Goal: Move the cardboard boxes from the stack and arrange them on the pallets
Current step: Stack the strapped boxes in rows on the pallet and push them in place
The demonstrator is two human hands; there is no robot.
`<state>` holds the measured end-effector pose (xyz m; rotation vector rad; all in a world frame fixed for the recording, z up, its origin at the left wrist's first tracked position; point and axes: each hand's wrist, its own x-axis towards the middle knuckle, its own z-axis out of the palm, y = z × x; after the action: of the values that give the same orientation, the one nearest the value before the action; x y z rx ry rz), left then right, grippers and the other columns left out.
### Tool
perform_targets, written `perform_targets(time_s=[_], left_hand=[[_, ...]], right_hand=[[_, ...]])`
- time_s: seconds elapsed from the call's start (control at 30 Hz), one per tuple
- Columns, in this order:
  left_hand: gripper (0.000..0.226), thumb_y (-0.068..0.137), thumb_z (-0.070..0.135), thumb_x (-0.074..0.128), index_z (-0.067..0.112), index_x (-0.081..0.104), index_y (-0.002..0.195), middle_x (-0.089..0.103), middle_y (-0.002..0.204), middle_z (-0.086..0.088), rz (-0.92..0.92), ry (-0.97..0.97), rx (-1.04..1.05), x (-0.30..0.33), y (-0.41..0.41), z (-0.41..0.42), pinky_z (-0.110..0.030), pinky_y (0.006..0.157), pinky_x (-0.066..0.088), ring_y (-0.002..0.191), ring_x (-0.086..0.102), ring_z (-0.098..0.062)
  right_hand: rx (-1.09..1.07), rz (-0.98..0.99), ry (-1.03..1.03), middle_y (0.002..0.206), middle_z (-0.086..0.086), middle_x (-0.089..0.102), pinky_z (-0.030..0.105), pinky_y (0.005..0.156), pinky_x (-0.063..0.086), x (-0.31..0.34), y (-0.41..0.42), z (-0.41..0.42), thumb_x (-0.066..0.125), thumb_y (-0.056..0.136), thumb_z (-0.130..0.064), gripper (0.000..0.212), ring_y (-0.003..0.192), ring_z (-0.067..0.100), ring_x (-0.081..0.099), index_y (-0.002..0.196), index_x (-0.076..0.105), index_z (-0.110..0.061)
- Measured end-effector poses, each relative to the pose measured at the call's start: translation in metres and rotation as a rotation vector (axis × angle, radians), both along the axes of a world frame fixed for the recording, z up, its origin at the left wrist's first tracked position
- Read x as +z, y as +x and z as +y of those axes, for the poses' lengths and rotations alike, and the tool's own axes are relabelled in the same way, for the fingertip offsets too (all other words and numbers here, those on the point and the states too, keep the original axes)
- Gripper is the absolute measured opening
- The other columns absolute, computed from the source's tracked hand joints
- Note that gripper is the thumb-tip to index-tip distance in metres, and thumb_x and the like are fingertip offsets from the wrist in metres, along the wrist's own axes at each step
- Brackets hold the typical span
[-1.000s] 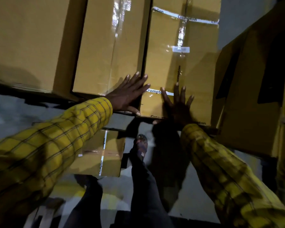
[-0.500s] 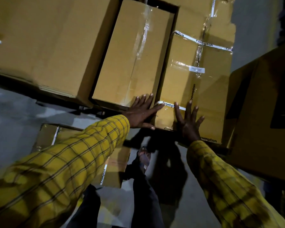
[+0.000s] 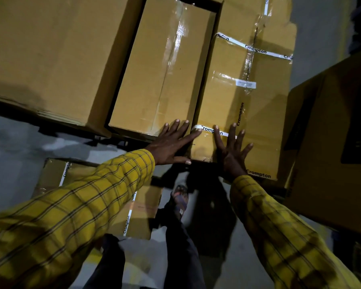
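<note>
The taped box point(image 3: 240, 113) now sits further in on the pallet, tight beside the plain box point(image 3: 161, 69). The left hand point(image 3: 171, 142) and right hand point(image 3: 230, 151) press flat with straight fingers, gripping nothing. Placement seems almost finished.

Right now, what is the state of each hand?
Left hand: open, fingers straight, flat against the taped box.
Right hand: open, fingers spread, pressing the same box.
</note>
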<state>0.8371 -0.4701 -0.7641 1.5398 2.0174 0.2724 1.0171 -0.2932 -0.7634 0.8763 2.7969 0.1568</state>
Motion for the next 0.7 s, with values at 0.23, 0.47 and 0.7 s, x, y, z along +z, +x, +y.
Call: perform_targets(time_s=[0.23, 0.47, 0.7], left_hand=[[0.103, 0.089, 0.074, 0.053, 0.041, -0.014, 0.16, -0.025, 0.168, 0.003, 0.015, -0.003, 0.0, 0.003, 0.001, 0.007, -0.067, 0.122, 0.004, 0.156, -0.012, -0.039], [0.104, 0.088, 0.075, 0.053, 0.038, -0.012, 0.161, -0.027, 0.167, 0.006, 0.006, -0.017, 0.008, 0.006, 0.001, 0.012, -0.068, 0.121, 0.007, 0.156, -0.013, -0.038], [0.072, 0.106, 0.058, 0.028, 0.023, 0.007, 0.164, -0.022, 0.169, -0.005, 0.174, 0.238, 0.057, 0.012, 0.007, 0.037, -0.062, 0.124, 0.005, 0.155, -0.022, -0.034]], right_hand=[[0.065, -0.07, -0.121, 0.169, 0.023, -0.018, 0.083, 0.108, 0.021, 0.001, 0.001, 0.009, 0.01, 0.097, 0.003, 0.081, 0.153, 0.056, -0.006, 0.163, -0.014, -0.037], [0.01, -0.064, -0.165, 0.169, 0.021, -0.021, 0.084, 0.106, 0.023, 0.006, -0.005, 0.01, 0.041, 0.097, 0.006, 0.098, 0.153, 0.057, -0.005, 0.161, -0.019, -0.039], [0.007, 0.048, -0.429, 0.168, 0.006, -0.032, 0.073, 0.117, -0.013, 0.027, -0.004, 0.015, 0.032, 0.086, -0.091, 0.098, 0.152, 0.04, -0.032, 0.161, -0.014, -0.047]])
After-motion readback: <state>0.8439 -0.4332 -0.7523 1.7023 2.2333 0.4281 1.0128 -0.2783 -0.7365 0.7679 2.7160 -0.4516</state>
